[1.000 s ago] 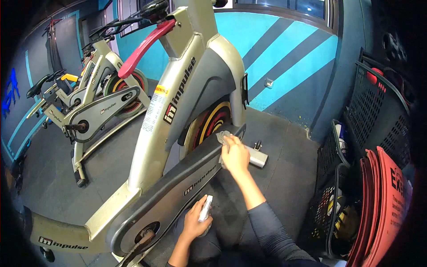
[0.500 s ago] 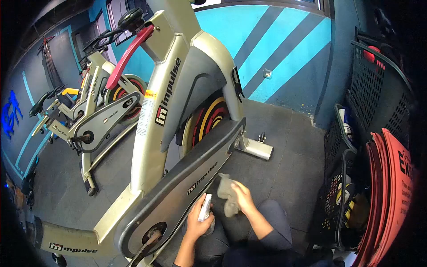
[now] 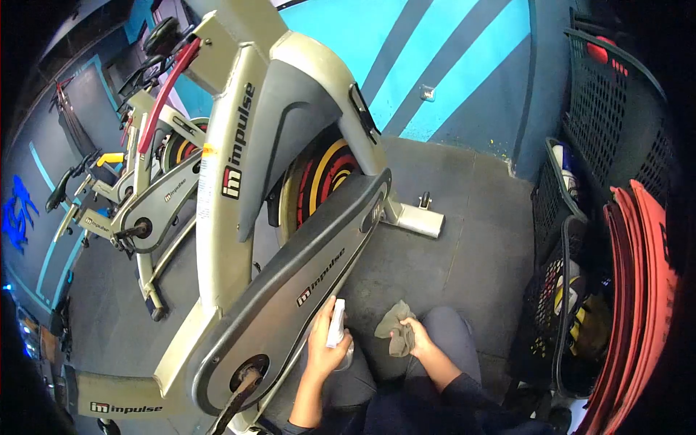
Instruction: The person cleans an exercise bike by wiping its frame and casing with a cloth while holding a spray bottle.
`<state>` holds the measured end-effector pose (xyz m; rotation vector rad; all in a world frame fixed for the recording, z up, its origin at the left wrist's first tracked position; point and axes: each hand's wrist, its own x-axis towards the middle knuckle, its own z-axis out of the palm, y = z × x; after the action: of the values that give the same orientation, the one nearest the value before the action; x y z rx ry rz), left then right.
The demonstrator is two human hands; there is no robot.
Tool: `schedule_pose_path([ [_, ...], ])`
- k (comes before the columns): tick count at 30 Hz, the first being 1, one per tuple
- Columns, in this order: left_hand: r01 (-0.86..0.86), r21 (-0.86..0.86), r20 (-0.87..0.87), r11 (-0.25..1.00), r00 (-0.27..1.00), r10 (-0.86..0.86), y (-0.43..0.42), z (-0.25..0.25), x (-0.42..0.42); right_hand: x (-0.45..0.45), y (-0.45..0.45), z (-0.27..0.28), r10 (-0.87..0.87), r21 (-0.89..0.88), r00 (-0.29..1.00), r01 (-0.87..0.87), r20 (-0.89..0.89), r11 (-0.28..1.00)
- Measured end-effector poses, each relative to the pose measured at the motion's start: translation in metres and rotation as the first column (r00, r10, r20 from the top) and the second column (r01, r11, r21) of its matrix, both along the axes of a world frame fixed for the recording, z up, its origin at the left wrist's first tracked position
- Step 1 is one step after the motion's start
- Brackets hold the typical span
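My left hand is wrapped round a spray bottle with a white top, close beside the chain guard of a beige and grey exercise bike. A crumpled grey-green cloth hangs from the closed fingers of my right hand, above my thigh and apart from the bike. The bike's flywheel, with red and yellow rings, shows behind the guard. The lower part of the bottle is mostly hidden by my hand.
More exercise bikes stand at the left. Black baskets with bottles and other items line the right side, next to a stack of red sheets. A metal foot bar juts from the bike across the dark floor.
My right hand has come away from the front end of the chain guard with the cloth and is now low, over my lap. The view has tilted downward. My left hand still holds the bottle.
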<state>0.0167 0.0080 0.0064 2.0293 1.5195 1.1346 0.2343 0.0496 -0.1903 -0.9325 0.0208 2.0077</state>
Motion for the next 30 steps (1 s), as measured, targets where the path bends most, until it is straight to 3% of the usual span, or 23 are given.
schedule_pose_path([
  [2, -0.051, -0.153, 0.308, 0.987, 0.946, 0.097, -0.002, 0.007, 0.013, -0.001, 0.003, -0.004, 0.047, 0.091, 0.987, -0.062, 0.152, 0.994],
  [4, -0.045, -0.063, 0.285, 0.997, 0.956, 0.061, 0.005, 0.013, 0.021, -0.002, 0.003, -0.002, 0.046, 0.084, 0.998, -0.050, 0.049, 0.995],
  [6, -0.030, -0.092, 0.275, 0.995, 0.960, 0.055, 0.008, 0.028, 0.029, -0.004, 0.002, 0.003, 0.068, 0.153, 0.986, -0.091, 0.151, 0.984],
  [7, -0.033, -0.028, 0.234, 0.999, 0.971, 0.038, 0.011, 0.034, 0.034, -0.005, 0.002, 0.006, 0.059, 0.160, 0.984, -0.086, 0.165, 0.983],
  [14, -0.028, 0.015, 0.051, 0.999, 0.998, 0.027, 0.019, 0.038, 0.048, -0.009, 0.002, 0.008, 0.088, 0.181, 0.985, -0.114, 0.145, 0.977],
  [20, -0.055, -0.029, 0.148, 0.998, 0.987, 0.059, 0.007, 0.034, 0.043, -0.003, 0.000, 0.011, 0.112, 0.142, 0.983, -0.132, 0.143, 0.981],
  [22, -0.061, -0.044, 0.150, 0.997, 0.986, 0.067, 0.003, 0.033, 0.037, 0.000, -0.001, 0.014, 0.106, 0.147, 0.986, -0.087, -0.127, 0.985],
  [24, -0.067, -0.054, 0.153, 0.996, 0.985, 0.075, 0.001, 0.032, 0.029, 0.003, 0.000, 0.022, 0.106, 0.210, 0.983, -0.073, -0.150, 0.975],
  [26, -0.022, -0.134, 0.202, 0.991, 0.978, 0.049, 0.001, 0.026, 0.018, 0.007, 0.004, 0.030, -0.037, 0.099, 0.932, 0.078, -0.361, 0.992],
  [28, 0.008, -0.128, 0.186, 0.992, 0.982, 0.017, 0.001, 0.019, 0.010, 0.007, 0.012, 0.048, -0.068, 0.133, 0.918, 0.130, -0.390, 0.983],
  [30, 0.017, -0.117, 0.104, 0.993, 0.995, -0.005, 0.003, 0.001, 0.001, 0.006, 0.027, 0.082, -0.178, 0.266, 0.900, 0.299, -0.398, 0.916],
])
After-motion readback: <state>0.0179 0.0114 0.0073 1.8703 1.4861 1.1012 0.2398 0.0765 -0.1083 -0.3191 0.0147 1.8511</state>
